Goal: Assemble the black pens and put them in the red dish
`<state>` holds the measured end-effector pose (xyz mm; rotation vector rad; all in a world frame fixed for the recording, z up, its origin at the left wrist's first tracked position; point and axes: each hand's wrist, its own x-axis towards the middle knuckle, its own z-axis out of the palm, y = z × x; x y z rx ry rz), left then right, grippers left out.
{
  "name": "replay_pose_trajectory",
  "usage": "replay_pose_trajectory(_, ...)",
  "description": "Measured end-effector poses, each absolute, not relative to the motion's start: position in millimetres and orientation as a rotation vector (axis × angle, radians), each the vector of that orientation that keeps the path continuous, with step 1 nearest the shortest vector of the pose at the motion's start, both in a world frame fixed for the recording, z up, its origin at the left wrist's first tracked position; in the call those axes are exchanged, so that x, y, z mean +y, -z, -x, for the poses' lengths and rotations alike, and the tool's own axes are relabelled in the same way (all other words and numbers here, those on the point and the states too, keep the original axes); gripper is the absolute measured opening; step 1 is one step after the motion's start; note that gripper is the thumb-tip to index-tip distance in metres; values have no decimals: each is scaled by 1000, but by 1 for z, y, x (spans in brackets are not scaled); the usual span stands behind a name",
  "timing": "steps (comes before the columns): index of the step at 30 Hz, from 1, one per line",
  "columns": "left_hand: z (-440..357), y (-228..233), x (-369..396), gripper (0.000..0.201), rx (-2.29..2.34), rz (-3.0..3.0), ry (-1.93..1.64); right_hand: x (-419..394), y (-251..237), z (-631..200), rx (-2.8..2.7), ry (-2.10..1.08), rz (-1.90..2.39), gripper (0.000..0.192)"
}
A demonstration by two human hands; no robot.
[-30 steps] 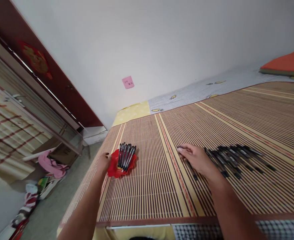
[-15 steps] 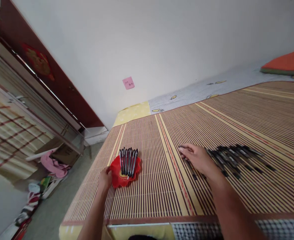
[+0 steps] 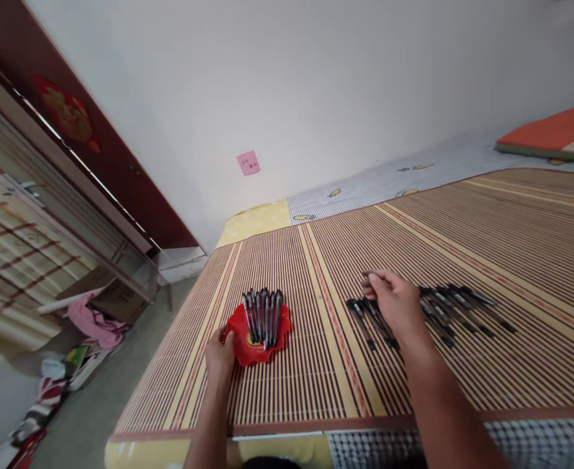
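A small red dish (image 3: 247,345) lies on a striped bamboo mat (image 3: 462,241) and carries several dark pens (image 3: 263,311) side by side. My left hand (image 3: 221,356) grips the dish at its near left rim. To the right, a long row of loose dark pens (image 3: 455,306) is spread over the mat. My right hand (image 3: 395,303) rests on the left part of that row, fingers curled around one pen (image 3: 371,275) at its fingertips.
The mat covers a bed against a white wall with a pink note (image 3: 248,163). An orange cushion (image 3: 553,133) lies at the far right. Left of the bed are a dark cabinet (image 3: 86,137) and clutter on the floor (image 3: 86,326).
The red dish with its pens has slid right and nearer under my left hand. My right hand has shifted right along the loose pens and closed its fingers around one.
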<state>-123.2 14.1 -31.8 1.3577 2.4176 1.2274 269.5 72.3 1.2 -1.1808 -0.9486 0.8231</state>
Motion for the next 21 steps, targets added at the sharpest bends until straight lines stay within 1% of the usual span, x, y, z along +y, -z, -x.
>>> replay_pose_trajectory(3, 102, 17, 5, 41, 2526, -1400, -1300, 73, 0, -272, -904, -831, 1170, 28)
replay_pose_trajectory(5, 83, 0, -4, 37, 2503, -1542, -1415, 74, 0, -271, -893, -836, 1166, 27)
replay_pose_trajectory(7, 58, -22, -12, 29, 2269, -1539, -1626, 73, -1, -270, -875, -808, 1154, 25)
replay_pose_trajectory(10, 13, -55, -16, 23, 1671, -1183, -1887, 72, -4, -267, -819, -704, 1118, 24)
replay_pose_trajectory(11, -2, -62, -14, 27, 1448, -1087, -1863, 71, -5, -267, -786, -671, 1096, 23)
replay_pose_trajectory(12, -17, -67, -12, 36, 1184, -970, -1797, 71, -5, -267, -745, -655, 1064, 22)
replay_pose_trajectory(13, -30, -68, -8, 42, 948, -836, -1678, 70, -6, -268, -692, -657, 1021, 23)
replay_pose_trajectory(15, -51, -60, 1, 47, 628, -590, -1401, 70, -6, -270, -568, -721, 911, 28)
replay_pose_trajectory(18, -71, -29, 13, 48, 427, -348, -1206, 71, -3, -274, -426, -846, 798, 38)
replay_pose_trajectory(21, -79, 0, 16, 46, 383, -238, -1229, 71, 3, -277, -456, -930, 844, 44)
